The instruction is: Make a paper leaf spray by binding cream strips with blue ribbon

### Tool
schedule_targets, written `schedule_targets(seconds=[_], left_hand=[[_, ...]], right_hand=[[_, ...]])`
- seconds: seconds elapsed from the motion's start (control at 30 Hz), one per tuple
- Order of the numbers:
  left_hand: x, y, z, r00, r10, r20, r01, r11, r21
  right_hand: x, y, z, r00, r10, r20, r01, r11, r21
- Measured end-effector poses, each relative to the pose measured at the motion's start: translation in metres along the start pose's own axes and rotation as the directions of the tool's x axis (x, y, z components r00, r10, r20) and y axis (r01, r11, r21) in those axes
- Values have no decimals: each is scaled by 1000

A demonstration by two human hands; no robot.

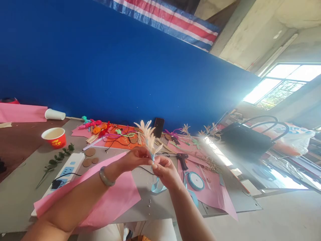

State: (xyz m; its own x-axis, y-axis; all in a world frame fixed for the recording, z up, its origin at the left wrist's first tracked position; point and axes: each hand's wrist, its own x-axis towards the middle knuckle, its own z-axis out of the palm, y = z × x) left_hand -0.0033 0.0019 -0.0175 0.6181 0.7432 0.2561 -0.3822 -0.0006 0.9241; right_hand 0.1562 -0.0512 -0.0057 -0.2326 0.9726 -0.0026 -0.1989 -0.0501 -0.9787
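Note:
A cream artificial flower with pointed petals stands nearly upright between my hands above the table. My left hand, with a bangle on its wrist, pinches the flower's stem from the left. At the lower stem, my right hand is closed with its fingertips on light blue ribbon, which hangs in a loop beneath it. Blue wrapping shows just under the petals. The fingers hide the rest of the stem. A ribbon spool lies to the right of my right hand.
A glue gun rests on pink paper at right. At left are a power strip, a red paper cup and a green leafy sprig. A phone leans at the blue panel. Several small beads lie near the front edge.

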Motion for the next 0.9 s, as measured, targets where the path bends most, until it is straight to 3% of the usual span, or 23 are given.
schedule_targets(seconds=[0.3,0.47,0.6,0.8,0.9], left_hand=[[-1,7,-1,1000,-7,-28,15,956,293],[-1,7,5,997,9,-83,15,958,288],[-2,5,6,990,24,-135,31,920,390],[-2,5,5,987,58,-153,19,886,464],[-2,5,6,985,48,-166,30,899,437]], right_hand=[[-4,-16,-9,981,-146,-125,82,906,-415],[-5,-19,-6,984,-132,-116,63,881,-468],[-6,-18,-3,982,-137,-131,59,878,-474],[-7,-12,-5,955,-219,-199,62,807,-588],[-4,-9,-8,976,-163,-145,64,848,-526]])
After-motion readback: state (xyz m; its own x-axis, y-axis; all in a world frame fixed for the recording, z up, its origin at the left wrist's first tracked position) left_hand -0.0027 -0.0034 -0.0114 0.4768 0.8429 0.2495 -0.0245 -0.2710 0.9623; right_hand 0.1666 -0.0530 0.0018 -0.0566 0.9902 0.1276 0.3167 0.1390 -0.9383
